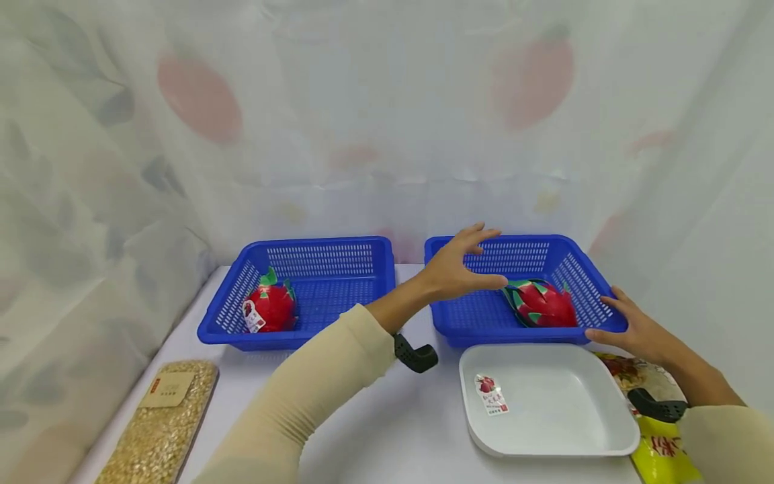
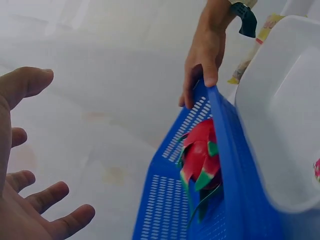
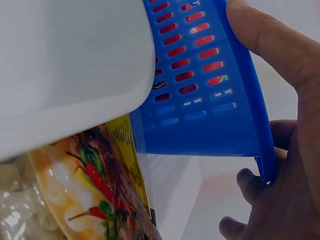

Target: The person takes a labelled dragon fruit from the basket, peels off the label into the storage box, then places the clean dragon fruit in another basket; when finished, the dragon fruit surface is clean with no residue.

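My right hand (image 1: 641, 331) holds the right corner of a blue plastic basket (image 1: 447, 331), thumb on the front rim and fingers round the side. Inside that basket lies a red dragon fruit (image 1: 547, 306) with green tips; a dark cord is beside it in the left wrist view. Over the basket's left part hovers my left hand (image 1: 456, 269), fingers spread and thumb apart, holding nothing. In the left wrist view, the left hand (image 2: 35, 195) is clear of the basket wall. The right wrist view shows the right thumb (image 3: 270, 35) against the basket rim.
A second blue basket (image 1: 338, 296) at left holds a labelled dragon fruit (image 1: 275, 308). In front of the right basket sits a white tray (image 1: 556, 403) with a dragon fruit sticker. Colourful food packets (image 1: 662, 447) lie right of it; a grain bag (image 1: 163, 417) lies far left.
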### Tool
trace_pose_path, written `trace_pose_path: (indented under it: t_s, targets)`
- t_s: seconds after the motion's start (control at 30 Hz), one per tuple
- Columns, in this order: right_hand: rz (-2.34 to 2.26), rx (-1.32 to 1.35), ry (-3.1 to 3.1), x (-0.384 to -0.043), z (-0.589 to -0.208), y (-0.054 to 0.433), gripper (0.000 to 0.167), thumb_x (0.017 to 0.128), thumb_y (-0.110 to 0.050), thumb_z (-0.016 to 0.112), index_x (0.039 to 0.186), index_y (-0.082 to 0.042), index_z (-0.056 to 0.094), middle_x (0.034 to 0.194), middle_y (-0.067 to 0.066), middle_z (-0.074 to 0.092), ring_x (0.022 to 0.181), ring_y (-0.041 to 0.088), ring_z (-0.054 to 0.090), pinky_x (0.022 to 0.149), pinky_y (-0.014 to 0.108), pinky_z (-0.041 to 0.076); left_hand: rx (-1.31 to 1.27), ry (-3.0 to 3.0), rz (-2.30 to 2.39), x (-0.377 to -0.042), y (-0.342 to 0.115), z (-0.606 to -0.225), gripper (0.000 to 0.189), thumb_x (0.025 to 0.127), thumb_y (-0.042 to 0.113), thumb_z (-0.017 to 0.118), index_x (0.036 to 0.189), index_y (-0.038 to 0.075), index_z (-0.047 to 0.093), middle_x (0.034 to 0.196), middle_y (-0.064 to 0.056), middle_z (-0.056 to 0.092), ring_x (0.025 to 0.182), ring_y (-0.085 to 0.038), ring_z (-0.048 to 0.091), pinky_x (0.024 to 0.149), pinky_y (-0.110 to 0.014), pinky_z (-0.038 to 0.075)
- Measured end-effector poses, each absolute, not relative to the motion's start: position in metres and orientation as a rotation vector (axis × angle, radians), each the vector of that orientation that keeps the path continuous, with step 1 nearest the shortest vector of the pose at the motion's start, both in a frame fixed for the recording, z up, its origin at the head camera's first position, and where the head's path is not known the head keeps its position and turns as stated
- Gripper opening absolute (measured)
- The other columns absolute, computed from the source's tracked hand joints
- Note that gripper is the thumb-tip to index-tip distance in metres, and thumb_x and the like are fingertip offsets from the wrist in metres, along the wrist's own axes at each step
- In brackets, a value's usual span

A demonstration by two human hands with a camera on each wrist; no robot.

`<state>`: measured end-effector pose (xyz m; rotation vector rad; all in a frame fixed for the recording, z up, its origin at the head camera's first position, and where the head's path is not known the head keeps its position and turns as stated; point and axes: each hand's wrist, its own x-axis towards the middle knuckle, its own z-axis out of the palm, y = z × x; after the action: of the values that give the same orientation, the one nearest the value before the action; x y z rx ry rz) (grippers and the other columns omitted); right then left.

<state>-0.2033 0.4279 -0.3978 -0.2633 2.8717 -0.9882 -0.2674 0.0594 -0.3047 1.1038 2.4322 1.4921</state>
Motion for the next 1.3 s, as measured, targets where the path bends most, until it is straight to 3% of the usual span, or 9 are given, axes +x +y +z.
trace_pose_path:
  t_s: [0.27,0.6,1.1,1.3]
  targets:
    - [-0.973,-0.236,2.867,-0.204,-0.398,0.427,0.098,0.087,-0.036,0.067,0.146,0.014,0.007,0.15,0.035,-0.015,0.117,0.071,0.018,0.081,0.077,0.031,1.14,2.437,1.562,-0.255,0.013,-0.292,0.077,0.082,0.033,0.076,0.149,0.025,0.038,0.158,0.012,0.012,0.131,-0.016,0.037,0.097,-0.043,0.044]
    - [-0.958,-0.237,2.886,-0.203,-0.403,0.429,0.1,0.086,-0.036,0.067,0.147,0.013,0.006,0.151,0.034,-0.015,0.116,0.071,0.019,0.078,0.077,0.033,1.162,2.55,1.647,-0.236,-0.039,-0.28,0.076,0.081,0.031,0.077,0.148,0.027,0.041,0.155,0.019,0.017,0.131,-0.015,0.038,0.093,-0.042,0.046]
    - [-0.986,-0.25,2.885,-0.202,-0.402,0.428,0.099,0.086,-0.035,0.068,0.146,0.014,0.006,0.15,0.035,-0.016,0.115,0.071,0.019,0.078,0.075,0.034,1.103,2.727,1.755,-0.217,-0.11,-0.295,0.074,0.081,0.025,0.076,0.147,0.019,0.043,0.155,0.011,0.022,0.132,-0.019,0.039,0.095,-0.047,0.045]
    - [-0.992,-0.245,2.885,-0.202,-0.404,0.427,0.099,0.086,-0.036,0.067,0.146,0.014,0.007,0.15,0.034,-0.017,0.117,0.071,0.017,0.079,0.076,0.033,1.011,2.769,1.817,-0.21,-0.141,-0.308,0.072,0.081,0.013,0.075,0.146,0.015,0.044,0.156,0.008,0.021,0.133,-0.022,0.037,0.098,-0.05,0.042]
